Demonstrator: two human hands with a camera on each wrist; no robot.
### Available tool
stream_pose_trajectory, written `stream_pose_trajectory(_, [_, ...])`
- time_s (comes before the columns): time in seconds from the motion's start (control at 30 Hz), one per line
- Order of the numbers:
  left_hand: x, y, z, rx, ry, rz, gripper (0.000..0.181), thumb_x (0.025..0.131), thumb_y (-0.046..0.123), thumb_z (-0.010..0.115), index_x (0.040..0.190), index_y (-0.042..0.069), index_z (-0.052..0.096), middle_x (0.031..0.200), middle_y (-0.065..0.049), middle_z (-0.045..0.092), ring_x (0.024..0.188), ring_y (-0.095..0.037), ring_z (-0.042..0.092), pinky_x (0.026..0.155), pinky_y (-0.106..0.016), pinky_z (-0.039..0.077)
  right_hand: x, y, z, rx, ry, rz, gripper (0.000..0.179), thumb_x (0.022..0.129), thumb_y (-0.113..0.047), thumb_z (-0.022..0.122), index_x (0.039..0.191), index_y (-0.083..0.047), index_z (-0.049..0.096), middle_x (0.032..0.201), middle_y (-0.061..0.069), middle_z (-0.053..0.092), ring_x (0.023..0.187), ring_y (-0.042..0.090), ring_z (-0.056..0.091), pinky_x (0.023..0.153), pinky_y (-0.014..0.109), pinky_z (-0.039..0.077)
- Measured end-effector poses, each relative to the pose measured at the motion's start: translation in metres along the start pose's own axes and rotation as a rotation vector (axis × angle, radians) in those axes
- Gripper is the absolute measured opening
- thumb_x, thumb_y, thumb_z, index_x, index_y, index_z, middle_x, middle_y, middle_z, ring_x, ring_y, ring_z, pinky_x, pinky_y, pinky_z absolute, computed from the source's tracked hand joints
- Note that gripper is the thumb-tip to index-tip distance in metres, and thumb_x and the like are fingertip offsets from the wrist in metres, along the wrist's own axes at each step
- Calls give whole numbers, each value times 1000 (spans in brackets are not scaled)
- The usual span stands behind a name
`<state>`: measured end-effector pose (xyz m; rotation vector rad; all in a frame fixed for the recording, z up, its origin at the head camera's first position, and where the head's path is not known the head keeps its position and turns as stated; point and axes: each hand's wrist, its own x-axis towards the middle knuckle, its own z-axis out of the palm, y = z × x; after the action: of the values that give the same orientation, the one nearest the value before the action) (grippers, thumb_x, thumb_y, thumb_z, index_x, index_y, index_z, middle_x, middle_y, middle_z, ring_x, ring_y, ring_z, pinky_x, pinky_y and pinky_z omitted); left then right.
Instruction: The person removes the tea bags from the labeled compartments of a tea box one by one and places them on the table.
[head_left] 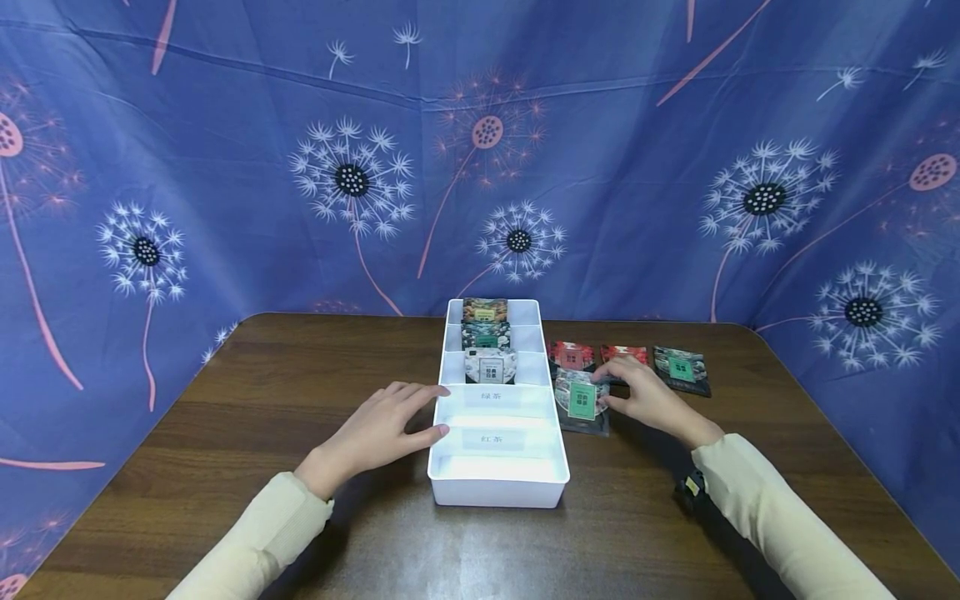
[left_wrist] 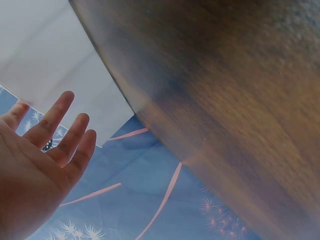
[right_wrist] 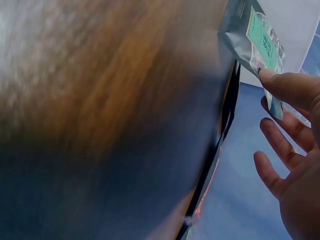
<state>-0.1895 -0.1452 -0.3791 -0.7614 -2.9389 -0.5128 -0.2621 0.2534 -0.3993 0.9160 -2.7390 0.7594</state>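
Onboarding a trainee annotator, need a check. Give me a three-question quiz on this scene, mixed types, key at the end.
1. Multiple choice: what does the person's right-hand grip pinch?
A) a flat red packet
B) a flat dark-and-white packet with a green label
C) nothing

2. True or false: a flat, mostly white packet sits inside the long white plastic tray.

3. Fill in: the fingertips of the left-hand grip are at the tray's ____ long edge, as the person sees it.

Key: 1. B; 2. true; 3. left.
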Motion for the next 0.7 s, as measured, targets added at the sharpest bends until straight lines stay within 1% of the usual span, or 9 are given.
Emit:
stream_pose_trajectory(0.2, [0,0,0,5,3,2,63,82,71,37,133,34,44,132,5,51,120,-18,45,100,-47,35,2,3,1,-20,-31,-10,29,74,-2,72,101,-6,63,104,10,62,108,33,53,91,53,40])
stream_pose_trajectory(0.4, [0,0,0,0,3,0,63,82,71,38,133,34,44,132,5,51,120,-18,45,100,-47,35,5,3,2,-34,-67,13,28,75,-4,72,102,-7,62,106,10,61,113,36,49,95,57,35])
stream_pose_trajectory(0.7, [0,-1,1,-2,5,0,62,82,70,39,133,35,44,132,5,51,121,-18,44,100,-47,34,6,8,6,-78,-73,15,28,75,-7,73,101,-8,63,104,8,63,107,31,52,90,54,39])
